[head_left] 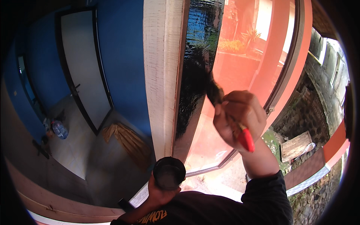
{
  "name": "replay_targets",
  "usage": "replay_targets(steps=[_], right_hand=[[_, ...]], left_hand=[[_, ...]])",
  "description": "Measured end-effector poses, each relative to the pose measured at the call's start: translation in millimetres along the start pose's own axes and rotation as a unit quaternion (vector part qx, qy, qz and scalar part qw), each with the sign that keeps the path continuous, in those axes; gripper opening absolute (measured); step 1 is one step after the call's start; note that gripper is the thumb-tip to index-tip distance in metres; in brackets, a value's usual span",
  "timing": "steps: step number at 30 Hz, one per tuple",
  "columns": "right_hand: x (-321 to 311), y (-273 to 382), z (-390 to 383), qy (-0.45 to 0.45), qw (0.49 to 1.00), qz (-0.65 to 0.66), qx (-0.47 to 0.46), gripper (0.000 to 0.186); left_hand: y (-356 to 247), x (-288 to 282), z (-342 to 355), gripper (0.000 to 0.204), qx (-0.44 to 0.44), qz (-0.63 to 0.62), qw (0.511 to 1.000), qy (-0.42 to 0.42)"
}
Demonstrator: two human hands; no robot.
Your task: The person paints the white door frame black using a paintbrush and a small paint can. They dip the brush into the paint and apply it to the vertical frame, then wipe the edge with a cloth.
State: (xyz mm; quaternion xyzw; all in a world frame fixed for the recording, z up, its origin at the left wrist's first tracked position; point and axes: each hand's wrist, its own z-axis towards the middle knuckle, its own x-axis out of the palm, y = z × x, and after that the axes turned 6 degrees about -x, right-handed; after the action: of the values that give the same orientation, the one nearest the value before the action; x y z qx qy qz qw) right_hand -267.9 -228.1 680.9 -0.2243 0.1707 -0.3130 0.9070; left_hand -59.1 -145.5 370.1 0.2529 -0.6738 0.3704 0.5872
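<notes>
My right hand (240, 116) is closed around a paintbrush (245, 139) whose red handle end sticks out below the fist. The dark bristles touch a door-frame post (193, 80) that carries wet, glossy black paint. Lower on the post, the black thins out and brown wood shows. My left hand (162, 193) holds a round black cup (169, 173) from below, near the foot of the post. The cup's inside looks dark; how much paint is in it I cannot tell.
A pale wooden strip (159, 75) runs beside the post, with a reflecting window pane (240, 75) on the right. Inside the blue room at left are a grey door (84, 63), a brown cloth (129, 144) and a clear bottle (59, 129). Outside lies a wooden board (297, 145).
</notes>
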Motion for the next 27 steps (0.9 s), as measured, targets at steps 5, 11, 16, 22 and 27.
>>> replay_targets(steps=[5,11,16,22,27], right_hand=[[-6.6,4.1,-9.5,-0.062,0.997,0.011,0.037,0.026],[-4.1,4.5,-20.4,-0.005,0.995,0.100,0.022,0.023],[-30.0,-9.9,-29.9,-0.068,0.993,0.054,0.082,0.023],[-44.8,-55.8,-33.6,-0.180,0.965,0.145,0.127,0.017],[-31.6,-54.6,-40.0,-0.107,0.950,0.247,0.156,0.017]], left_hand=[[-0.1,4.3,1.6,0.076,-0.005,0.003,1.000,-0.027],[1.4,10.6,3.5,0.077,0.005,0.012,1.000,-0.022],[5.8,19.6,4.5,0.079,0.007,-0.019,1.000,0.008],[17.2,31.8,10.5,0.083,0.047,-0.035,0.998,0.033],[30.3,41.0,15.8,0.086,0.082,-0.046,0.994,0.053]])
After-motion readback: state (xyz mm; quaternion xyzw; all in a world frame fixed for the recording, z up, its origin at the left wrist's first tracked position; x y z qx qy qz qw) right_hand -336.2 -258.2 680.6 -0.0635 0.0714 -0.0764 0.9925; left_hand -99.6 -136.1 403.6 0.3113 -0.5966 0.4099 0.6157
